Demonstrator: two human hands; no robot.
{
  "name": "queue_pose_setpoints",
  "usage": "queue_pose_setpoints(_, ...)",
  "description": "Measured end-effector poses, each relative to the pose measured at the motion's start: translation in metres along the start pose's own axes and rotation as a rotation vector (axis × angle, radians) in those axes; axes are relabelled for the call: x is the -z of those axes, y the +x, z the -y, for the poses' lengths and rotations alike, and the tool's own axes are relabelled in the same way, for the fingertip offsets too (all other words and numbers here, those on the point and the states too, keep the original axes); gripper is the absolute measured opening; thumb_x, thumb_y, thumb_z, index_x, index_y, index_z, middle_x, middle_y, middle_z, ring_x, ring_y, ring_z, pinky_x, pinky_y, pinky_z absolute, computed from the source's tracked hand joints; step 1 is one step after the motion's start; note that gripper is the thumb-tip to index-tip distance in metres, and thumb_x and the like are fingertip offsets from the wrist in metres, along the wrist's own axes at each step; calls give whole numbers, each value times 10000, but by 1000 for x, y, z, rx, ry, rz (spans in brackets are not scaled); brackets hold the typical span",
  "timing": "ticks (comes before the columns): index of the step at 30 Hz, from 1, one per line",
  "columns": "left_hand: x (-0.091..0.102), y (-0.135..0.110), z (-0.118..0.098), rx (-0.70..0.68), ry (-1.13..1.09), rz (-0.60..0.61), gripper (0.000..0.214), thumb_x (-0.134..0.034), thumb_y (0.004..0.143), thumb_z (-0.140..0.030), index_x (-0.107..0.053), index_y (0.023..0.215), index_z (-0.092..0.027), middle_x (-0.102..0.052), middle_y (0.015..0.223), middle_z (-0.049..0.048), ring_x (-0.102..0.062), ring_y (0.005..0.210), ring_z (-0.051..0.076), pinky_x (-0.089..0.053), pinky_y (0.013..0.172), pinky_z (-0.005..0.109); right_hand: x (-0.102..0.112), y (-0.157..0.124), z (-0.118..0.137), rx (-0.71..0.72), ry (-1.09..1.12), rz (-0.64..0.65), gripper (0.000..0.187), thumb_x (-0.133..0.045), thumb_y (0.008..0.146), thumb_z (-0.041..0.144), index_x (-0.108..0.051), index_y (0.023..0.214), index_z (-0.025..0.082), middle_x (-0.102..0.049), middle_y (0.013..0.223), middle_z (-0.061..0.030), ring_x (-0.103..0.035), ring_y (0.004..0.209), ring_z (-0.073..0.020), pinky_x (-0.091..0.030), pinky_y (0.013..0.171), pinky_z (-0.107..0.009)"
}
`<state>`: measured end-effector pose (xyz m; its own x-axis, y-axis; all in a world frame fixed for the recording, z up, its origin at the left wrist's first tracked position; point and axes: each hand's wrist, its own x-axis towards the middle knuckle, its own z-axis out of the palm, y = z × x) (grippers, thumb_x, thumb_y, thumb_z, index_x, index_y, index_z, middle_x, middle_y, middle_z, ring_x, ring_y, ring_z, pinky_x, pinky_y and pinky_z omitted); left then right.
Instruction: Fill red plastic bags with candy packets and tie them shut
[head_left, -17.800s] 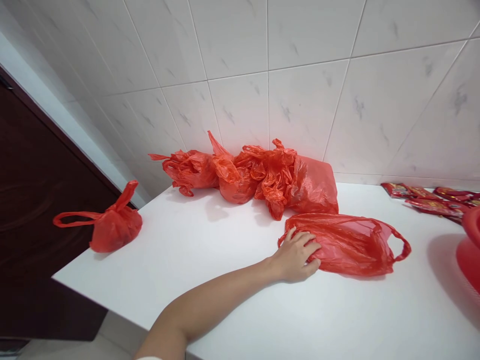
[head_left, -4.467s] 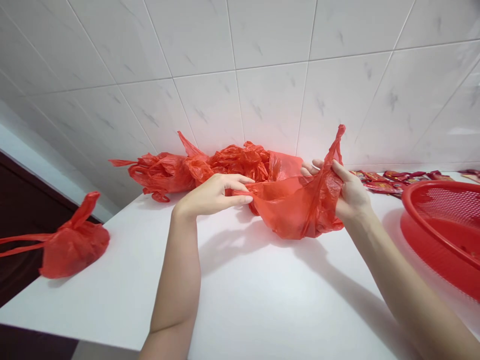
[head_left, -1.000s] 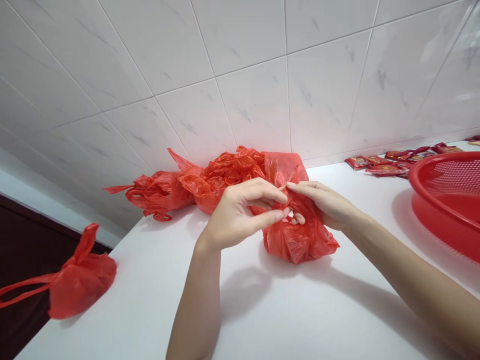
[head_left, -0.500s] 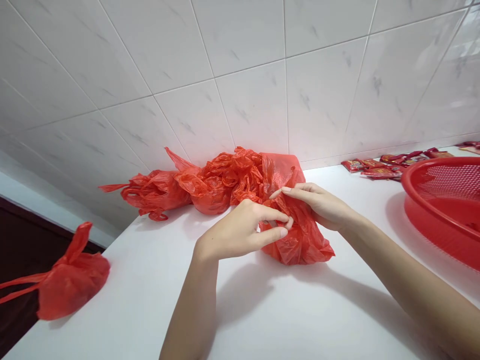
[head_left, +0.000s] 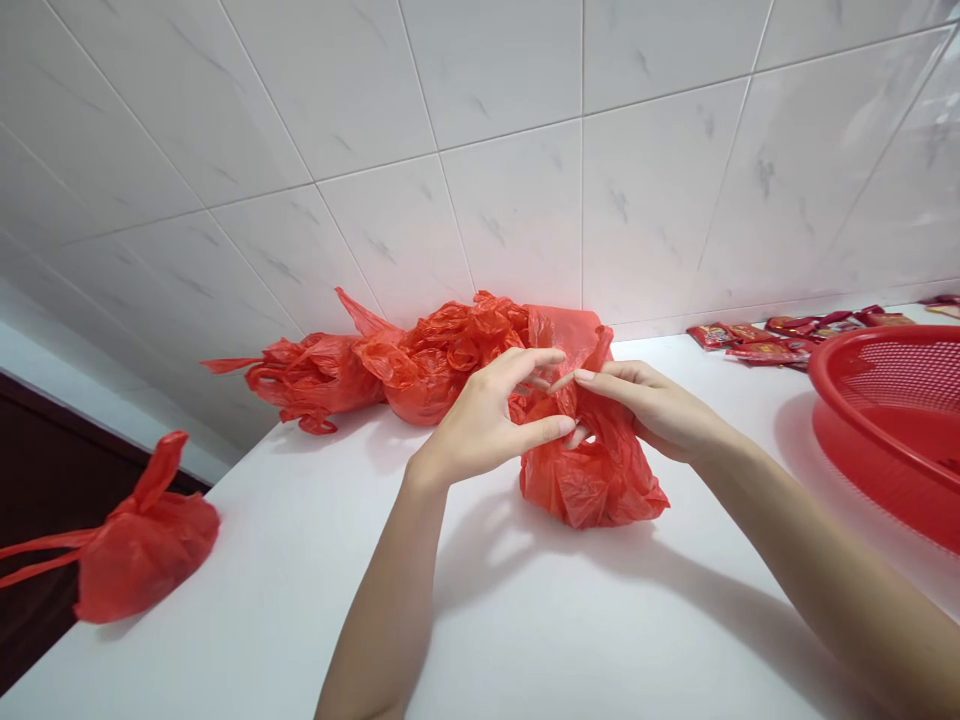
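A red plastic bag (head_left: 592,485) sits on the white table in front of me, its top part bunched up. My right hand (head_left: 641,400) is closed on the gathered upper part of this bag from the right, thumb pointing left. On the bag's left side is my left hand (head_left: 499,410), its thumb and forefinger spread apart around the bag's handles. Some of the left fingers are hidden behind the thumb and the plastic, so their contact with the bag is unclear. What the bag contains does not show.
More red plastic bags (head_left: 420,365) stand in a row along the tiled wall. A single tied red bag (head_left: 150,550) rests at the table's left edge. To the right are a red mesh basket (head_left: 862,440) and several small red packets (head_left: 765,353).
My left hand has gone from fingers close together to thumb and forefinger spread, shifting slightly up. The right hand keeps its hold on the bag. The view has shifted slightly.
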<state>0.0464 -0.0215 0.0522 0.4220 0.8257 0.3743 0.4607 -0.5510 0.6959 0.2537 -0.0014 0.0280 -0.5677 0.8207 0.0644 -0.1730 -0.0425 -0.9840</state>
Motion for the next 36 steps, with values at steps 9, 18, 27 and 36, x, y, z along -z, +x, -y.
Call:
queue_pose_setpoints(9, -11, 10, 21, 129, -292, 195, 635, -786, 811, -342, -565, 1405, -303, -626, 1368, 93, -620, 1237, 290, -507, 1016, 423, 0, -7, 6, 98, -224, -50, 418, -676, 888, 564, -765, 1044, 187, -761, 850, -57, -710, 806, -204, -549, 747, -304)
queue_pose_setpoints(18, -16, 10, 19, 146, -251, 197, 576, -680, 859, -230, -571, 1420, -299, -756, 955, 33, -733, 895, 239, -559, 869, 392, -1, -8, 8, 233, -310, -135, 387, -694, 873, 570, -783, 931, 198, -755, 861, -64, -689, 816, -220, -551, 774, -341)
queue_pose_setpoints(27, -12, 15, 27, 188, -478, 87, 511, -746, 850, -359, -631, 1338, -260, -714, 1212, 80, -621, 1213, 262, -473, 1048, 421, 1, -7, 6, 308, -342, -156, 359, -662, 910, 549, -793, 1018, 232, -769, 1041, -71, -692, 1022, -251, -535, 928, -365)
queue_pose_setpoints(36, -17, 22, 31, 248, -669, -83, 335, -779, 815, -359, -756, 1112, -206, -757, 1135, 85, -657, 1152, 229, -441, 1077, 393, -3, -7, 8, 385, -480, -148, 344, -599, 967, 493, -773, 1144, 254, -757, 1156, -63, -664, 1134, -265, -505, 1006, -393)
